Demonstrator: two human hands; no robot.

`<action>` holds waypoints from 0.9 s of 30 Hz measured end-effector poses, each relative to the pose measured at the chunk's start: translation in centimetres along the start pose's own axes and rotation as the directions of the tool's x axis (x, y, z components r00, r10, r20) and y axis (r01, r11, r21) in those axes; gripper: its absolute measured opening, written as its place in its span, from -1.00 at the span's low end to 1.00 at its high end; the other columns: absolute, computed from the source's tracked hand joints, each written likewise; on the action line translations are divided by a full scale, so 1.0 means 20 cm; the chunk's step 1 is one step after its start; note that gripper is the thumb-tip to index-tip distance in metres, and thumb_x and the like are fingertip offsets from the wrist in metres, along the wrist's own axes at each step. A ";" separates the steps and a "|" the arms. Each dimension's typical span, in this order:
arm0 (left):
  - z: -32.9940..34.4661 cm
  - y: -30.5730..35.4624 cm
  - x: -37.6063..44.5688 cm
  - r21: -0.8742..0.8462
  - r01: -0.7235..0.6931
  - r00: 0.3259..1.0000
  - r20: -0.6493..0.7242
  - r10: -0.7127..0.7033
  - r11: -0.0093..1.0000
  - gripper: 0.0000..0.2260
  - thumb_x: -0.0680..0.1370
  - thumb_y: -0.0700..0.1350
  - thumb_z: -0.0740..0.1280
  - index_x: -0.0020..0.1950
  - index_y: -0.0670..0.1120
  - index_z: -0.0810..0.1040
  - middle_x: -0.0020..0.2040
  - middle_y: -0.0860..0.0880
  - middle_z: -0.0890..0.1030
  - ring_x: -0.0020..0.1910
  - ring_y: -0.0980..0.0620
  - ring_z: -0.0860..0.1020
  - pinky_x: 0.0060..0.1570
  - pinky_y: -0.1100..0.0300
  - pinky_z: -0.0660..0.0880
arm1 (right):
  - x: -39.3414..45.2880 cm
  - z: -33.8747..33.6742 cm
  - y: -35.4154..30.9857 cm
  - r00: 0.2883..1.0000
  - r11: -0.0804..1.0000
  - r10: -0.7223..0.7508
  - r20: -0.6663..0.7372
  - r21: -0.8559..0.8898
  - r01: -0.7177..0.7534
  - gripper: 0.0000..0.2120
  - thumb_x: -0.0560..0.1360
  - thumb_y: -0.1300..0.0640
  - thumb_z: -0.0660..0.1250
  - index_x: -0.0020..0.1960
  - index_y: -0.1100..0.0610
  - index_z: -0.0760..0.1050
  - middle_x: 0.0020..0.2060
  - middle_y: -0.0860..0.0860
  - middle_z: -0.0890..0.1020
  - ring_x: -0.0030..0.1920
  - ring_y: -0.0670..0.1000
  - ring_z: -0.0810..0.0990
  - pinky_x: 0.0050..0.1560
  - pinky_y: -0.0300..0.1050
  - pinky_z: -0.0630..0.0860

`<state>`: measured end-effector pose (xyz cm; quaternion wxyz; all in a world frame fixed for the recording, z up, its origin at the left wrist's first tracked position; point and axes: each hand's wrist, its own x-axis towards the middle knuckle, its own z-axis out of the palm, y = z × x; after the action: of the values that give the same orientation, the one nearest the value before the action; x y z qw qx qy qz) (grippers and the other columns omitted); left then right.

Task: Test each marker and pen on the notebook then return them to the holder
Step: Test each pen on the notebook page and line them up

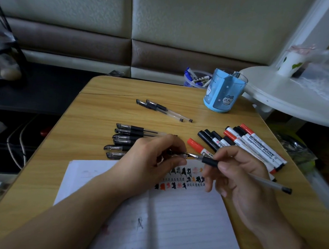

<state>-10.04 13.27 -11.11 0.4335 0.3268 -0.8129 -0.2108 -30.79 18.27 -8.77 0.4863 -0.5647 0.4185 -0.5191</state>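
Above the notebook [182, 219], the right hand [239, 180] grasps the pen [253, 176] by its black grip, the left hand [153, 162] pinches its cap [178, 155]; light, stiff, probably slippery.

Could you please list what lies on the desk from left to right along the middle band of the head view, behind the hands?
Row of capped black pens → lone red marker → cluster of black and red whiteboard markers.
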 end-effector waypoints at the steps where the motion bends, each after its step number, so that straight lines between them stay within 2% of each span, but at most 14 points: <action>1: 0.00 0.00 0.00 0.009 -0.022 1.000 0.006 0.022 1.000 -0.86 0.53 -0.07 0.43 0.03 -0.08 0.58 -0.20 0.16 0.57 -0.27 0.26 0.50 -0.26 0.43 0.37 | 0.00 0.00 0.00 1.000 1.000 0.011 0.005 -0.010 -0.011 -0.92 0.35 0.14 0.35 -0.16 0.06 0.59 -0.28 0.22 0.67 -0.42 0.12 0.59 -0.54 -0.18 0.32; 6: 0.00 0.01 0.00 -0.004 -0.099 0.995 0.025 0.099 0.995 -0.86 0.52 -0.13 0.42 0.05 -0.03 0.56 -0.15 0.06 0.63 -0.20 0.16 0.58 -0.22 0.24 0.50 | -0.01 0.03 0.00 0.998 0.998 0.057 0.039 -0.041 -0.056 -0.77 0.30 0.02 0.43 -0.08 0.07 0.66 -0.20 0.18 0.71 -0.42 0.06 0.61 -0.53 -0.21 0.35; 11: 0.00 0.01 0.00 -0.014 -0.099 0.995 0.007 0.099 0.995 -0.90 0.50 -0.27 0.43 0.00 -0.17 0.62 -0.22 0.12 0.60 -0.29 0.36 0.50 -0.24 0.44 0.41 | -0.01 0.05 0.00 0.999 0.999 0.039 0.018 -0.014 -0.039 -0.78 0.30 0.00 0.43 -0.12 0.07 0.68 -0.27 0.16 0.70 -0.51 0.03 0.55 -0.54 -0.19 0.35; 15: 0.01 0.02 0.00 -0.051 -0.072 0.997 0.027 0.074 0.996 -0.91 0.51 -0.25 0.42 0.01 -0.17 0.62 -0.25 0.18 0.56 -0.37 0.32 0.49 -0.30 0.42 0.41 | -0.02 0.05 0.01 1.000 0.999 0.006 0.019 -0.031 -0.006 -0.82 0.33 -0.01 0.44 -0.13 0.06 0.68 -0.33 0.16 0.67 -0.52 0.04 0.51 -0.53 -0.20 0.39; 19: 0.01 0.02 -0.01 -0.060 -0.061 0.997 0.038 0.063 0.996 -0.90 0.53 -0.20 0.40 0.03 -0.16 0.61 -0.21 0.06 0.63 -0.31 0.16 0.57 -0.29 0.28 0.49 | -0.01 0.04 0.01 0.999 0.999 -0.019 0.034 -0.038 0.020 -0.80 0.32 -0.02 0.48 -0.13 0.07 0.69 -0.32 0.17 0.67 -0.50 0.03 0.55 -0.49 -0.26 0.44; 21: 0.02 0.03 -0.01 -0.074 -0.043 0.999 0.027 0.045 0.996 -0.91 0.54 -0.17 0.39 0.03 -0.13 0.60 -0.19 0.05 0.63 -0.26 0.11 0.58 -0.25 0.20 0.50 | 0.00 0.04 0.00 0.999 0.998 -0.004 0.044 -0.062 0.006 -0.67 0.27 -0.15 0.53 -0.11 0.05 0.69 -0.31 0.14 0.68 -0.45 0.03 0.57 -0.50 -0.23 0.44; 23: 0.02 0.02 -0.01 -0.080 -0.020 1.000 -0.017 0.018 0.997 -0.93 0.55 -0.15 0.38 0.02 -0.08 0.58 -0.17 0.09 0.60 -0.22 0.14 0.56 -0.22 0.27 0.48 | 0.01 0.01 -0.02 1.000 0.998 -0.020 -0.006 -0.054 0.019 -0.55 0.22 -0.28 0.51 -0.12 0.07 0.68 -0.34 0.12 0.67 -0.42 0.04 0.57 -0.51 -0.21 0.43; 25: 0.01 0.01 -0.01 -0.075 0.015 0.996 -0.092 -0.022 0.997 -0.92 0.55 -0.16 0.38 0.03 -0.05 0.56 -0.14 0.11 0.59 -0.16 0.16 0.55 -0.20 0.34 0.45 | 0.02 -0.04 -0.05 0.994 0.995 -0.065 -0.092 -0.080 0.058 -0.59 0.26 -0.26 0.49 -0.16 0.08 0.67 -0.37 0.13 0.64 -0.41 0.07 0.56 -0.53 -0.18 0.44; 27: 0.00 -0.01 -0.01 -0.055 0.042 0.985 -0.163 -0.051 0.998 -0.92 0.54 -0.15 0.38 0.03 -0.07 0.57 -0.12 0.12 0.60 -0.12 0.17 0.56 -0.16 0.32 0.46 | 0.04 -0.06 -0.10 0.985 0.958 -0.099 -0.139 -0.280 0.056 -0.79 0.33 -0.09 0.46 -0.19 0.04 0.67 -0.37 0.13 0.65 -0.44 0.02 0.55 -0.53 -0.19 0.47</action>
<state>-9.87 13.22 -11.31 0.5023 0.3507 -0.7609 -0.2140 -32.05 17.68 -6.64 0.3490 -0.6016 0.4999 -0.5161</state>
